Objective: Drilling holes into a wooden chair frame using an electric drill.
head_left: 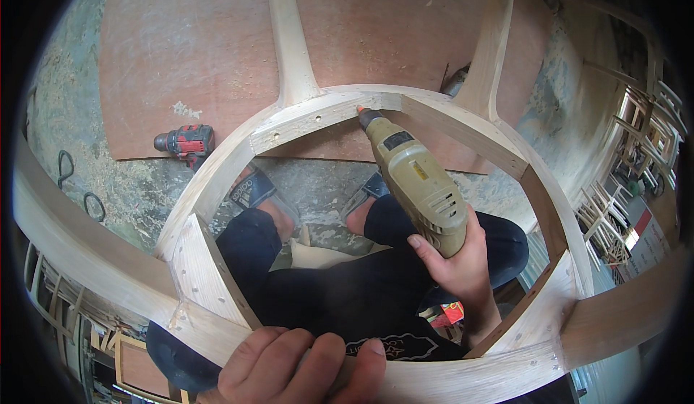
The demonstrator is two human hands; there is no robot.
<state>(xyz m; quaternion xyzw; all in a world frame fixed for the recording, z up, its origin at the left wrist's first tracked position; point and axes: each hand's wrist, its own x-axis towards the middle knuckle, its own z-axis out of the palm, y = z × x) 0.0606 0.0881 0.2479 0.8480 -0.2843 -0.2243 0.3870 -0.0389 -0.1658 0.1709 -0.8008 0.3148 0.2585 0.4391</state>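
Note:
A pale wooden chair frame (pixel 463 382) with a rounded seat ring and splayed legs surrounds my lap. My left hand (pixel 296 364) is curled over the ring's near rail, gripping it. In my right hand (pixel 459 263) is an olive-tan power drill (pixel 423 180), held inside the ring. Its dark chuck points at the far inner brace (pixel 322 120), and an orange tip meets the wood there. Two holes show in that brace, left of the drill tip. The drill's handle is mostly hidden behind my hand.
A red and black cordless drill (pixel 186 142) lies left of the ring. Beyond stretches a reddish-brown board (pixel 188 49) with wood shavings (pixel 186 109) on it. Stacked wooden parts (pixel 607 216) stand at the right. A dark metal loop (pixel 94 206) lies on the floor at left.

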